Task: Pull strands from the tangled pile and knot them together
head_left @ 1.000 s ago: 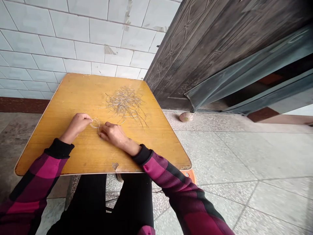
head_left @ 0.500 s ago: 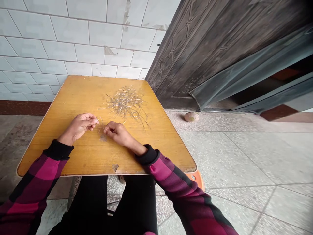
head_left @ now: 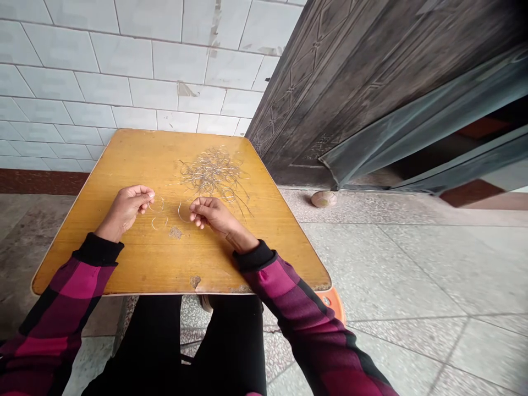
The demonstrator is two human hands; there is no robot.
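Observation:
My left hand (head_left: 128, 210) is closed in a pinch on a thin, pale curved wire (head_left: 157, 210) over the left part of the yellow wooden table (head_left: 136, 264). To its right, my right hand (head_left: 210, 214) pinches another thin wire (head_left: 179, 212), which bows out to the left of the fingertips. A gap of bare tabletop separates the two hands. Just beyond my right hand lies a loose tangle of thin, shiny wires (head_left: 214, 170), several strands sticking out at its edges. The wires' ends inside my fingers are hidden.
A white tiled wall (head_left: 173, 60) stands behind the table, and a dark carved wooden door (head_left: 313, 99) with a grey-green cloth (head_left: 396, 132) is at the right. A worn ball (head_left: 324, 199) lies on the floor. An orange stool edge (head_left: 336, 302) shows by the table's right corner.
My hands have moved apart: the left a little to the left, the right to the right and slightly farther up. The curved wires at the fingertips now show separately.

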